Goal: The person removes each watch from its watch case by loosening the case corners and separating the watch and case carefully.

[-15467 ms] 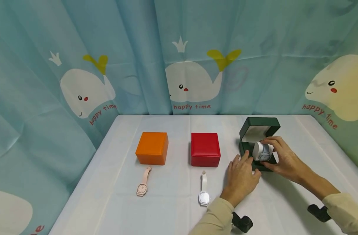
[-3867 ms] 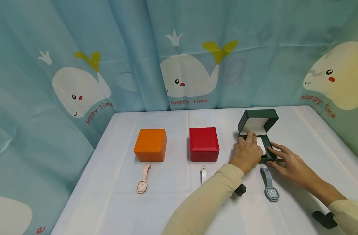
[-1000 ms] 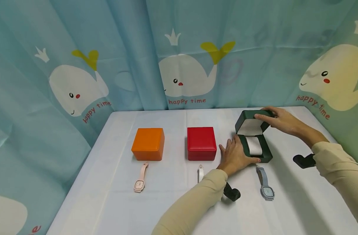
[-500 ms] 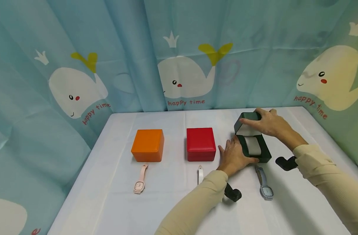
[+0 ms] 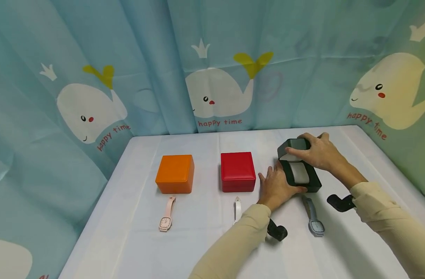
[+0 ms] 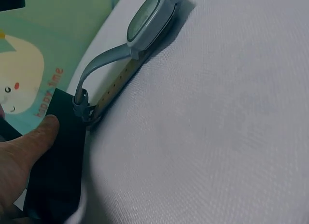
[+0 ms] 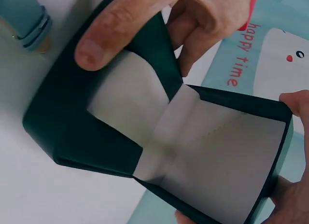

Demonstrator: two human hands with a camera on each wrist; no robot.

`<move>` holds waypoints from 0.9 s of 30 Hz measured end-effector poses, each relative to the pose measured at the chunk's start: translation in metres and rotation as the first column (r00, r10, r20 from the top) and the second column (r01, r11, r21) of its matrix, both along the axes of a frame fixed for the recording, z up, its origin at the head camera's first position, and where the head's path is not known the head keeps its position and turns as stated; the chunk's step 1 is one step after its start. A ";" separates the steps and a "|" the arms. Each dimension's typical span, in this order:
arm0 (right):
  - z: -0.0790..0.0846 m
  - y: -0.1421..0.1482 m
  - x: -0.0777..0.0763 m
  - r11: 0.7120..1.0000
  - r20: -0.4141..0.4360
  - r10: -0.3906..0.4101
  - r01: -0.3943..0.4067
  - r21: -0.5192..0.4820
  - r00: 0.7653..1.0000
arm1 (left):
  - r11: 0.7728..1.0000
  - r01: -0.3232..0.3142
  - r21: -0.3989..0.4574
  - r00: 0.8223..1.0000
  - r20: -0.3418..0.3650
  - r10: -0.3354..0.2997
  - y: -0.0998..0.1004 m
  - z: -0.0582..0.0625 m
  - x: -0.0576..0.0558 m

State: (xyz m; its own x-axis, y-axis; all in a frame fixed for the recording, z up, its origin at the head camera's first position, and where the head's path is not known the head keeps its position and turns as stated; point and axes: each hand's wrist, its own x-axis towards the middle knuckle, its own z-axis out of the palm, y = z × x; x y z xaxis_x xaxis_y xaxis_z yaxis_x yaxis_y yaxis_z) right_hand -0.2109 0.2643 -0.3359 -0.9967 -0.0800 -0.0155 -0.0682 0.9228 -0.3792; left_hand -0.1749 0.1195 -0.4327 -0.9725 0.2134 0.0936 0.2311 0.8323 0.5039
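A dark green watch box [image 5: 313,183] stands partly open at the table's right side, with a white cushion [image 5: 299,173] in its base and no watch on it. My left hand [image 5: 276,188] grips the base, thumb along the front wall and fingers at the left side. With my right hand [image 5: 320,153] I hold the half-lowered lid [image 5: 293,143], thumb at its front edge; its pale lining [image 7: 222,156] shows in the right wrist view. A grey-blue watch [image 5: 316,227] lies just in front of the box. In the left wrist view, the watch strap [image 6: 104,57] reaches close to the box.
A shut red box [image 5: 238,172] and a shut orange box [image 5: 175,174] stand to the left. A pink watch [image 5: 165,223] lies before the orange one. A white watch strap [image 5: 237,209] shows beside my left sleeve [image 5: 230,248], which hides the rest. A whale-print curtain [image 5: 146,104] hangs behind.
The grey-blue watch has come off its cushion onto the table, and the cushion sits back in the box. Over the last second my right hand has tipped the lid forward and down.
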 end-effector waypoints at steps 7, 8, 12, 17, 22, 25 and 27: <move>-0.006 -0.002 0.005 1.000 -0.077 0.002 0.001 0.028 0.997 | 0.999 -0.001 -0.033 0.999 -0.034 0.000 0.001 0.001 0.001; -0.007 -0.002 0.006 0.999 -0.087 0.008 -0.005 0.034 0.996 | 0.999 0.000 -0.036 0.999 -0.040 -0.001 0.001 0.001 0.002; -0.009 -0.004 0.008 0.999 -0.116 0.021 -0.015 0.046 0.993 | 0.998 0.014 -0.056 0.998 -0.062 -0.018 0.001 -0.002 0.003; -0.013 -0.003 0.012 0.999 -0.121 0.006 -0.001 0.038 0.993 | 0.997 0.025 -0.074 0.997 -0.074 -0.030 0.002 -0.005 0.005; -0.015 -0.005 0.015 0.999 -0.121 -0.017 0.023 0.046 0.992 | 0.997 0.022 -0.079 0.996 -0.083 -0.029 0.002 -0.005 0.005; -0.014 -0.005 0.016 0.998 -0.111 -0.016 0.024 0.065 0.994 | 0.997 0.030 -0.073 0.996 -0.080 -0.035 0.000 -0.005 0.004; -0.014 -0.006 0.016 0.997 -0.099 -0.011 0.019 0.076 0.995 | 0.997 0.032 -0.072 0.997 -0.072 -0.037 0.000 -0.005 0.004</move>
State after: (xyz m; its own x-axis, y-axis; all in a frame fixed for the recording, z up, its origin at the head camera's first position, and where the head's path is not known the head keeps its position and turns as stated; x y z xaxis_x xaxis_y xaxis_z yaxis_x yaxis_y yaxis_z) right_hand -0.1944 0.2588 -0.3499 -0.9947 -0.0673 0.0775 -0.0876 0.9501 -0.2995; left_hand -0.1711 0.1192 -0.4376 -0.9554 0.2556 0.1477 0.2947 0.8560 0.4247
